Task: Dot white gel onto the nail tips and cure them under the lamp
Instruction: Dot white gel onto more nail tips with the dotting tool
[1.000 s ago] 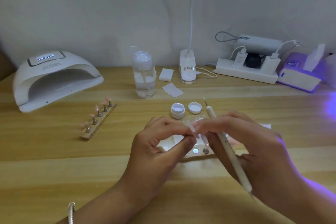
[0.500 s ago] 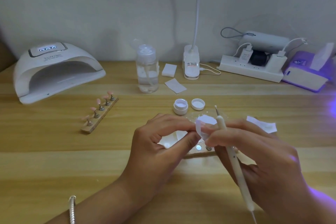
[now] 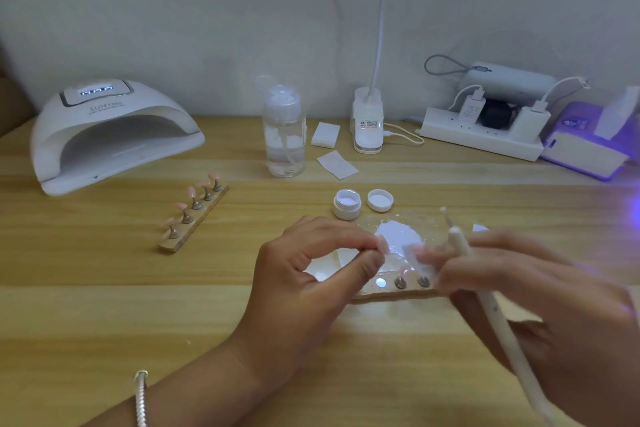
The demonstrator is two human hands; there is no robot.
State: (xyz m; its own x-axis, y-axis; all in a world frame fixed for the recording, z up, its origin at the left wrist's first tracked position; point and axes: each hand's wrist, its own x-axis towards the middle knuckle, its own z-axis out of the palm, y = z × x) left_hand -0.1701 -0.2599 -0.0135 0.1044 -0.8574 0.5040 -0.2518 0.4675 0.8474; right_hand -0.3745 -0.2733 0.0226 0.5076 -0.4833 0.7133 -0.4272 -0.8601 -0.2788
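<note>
Nail tip sits pinched in the left hand fingers; right hand fingers grip the dotting pen and a blurred white wipe.

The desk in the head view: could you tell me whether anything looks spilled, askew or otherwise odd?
Nothing looks spilled. The white gel sits in a patch on the clear palette, apparently on purpose. The small jar stands open with its lid beside it. The rack of pink nail tips lies at a slant, with none fallen.

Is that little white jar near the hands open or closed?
Open. The little white jar has no lid on; its lid lies beside it on the table, inside facing up.
</note>
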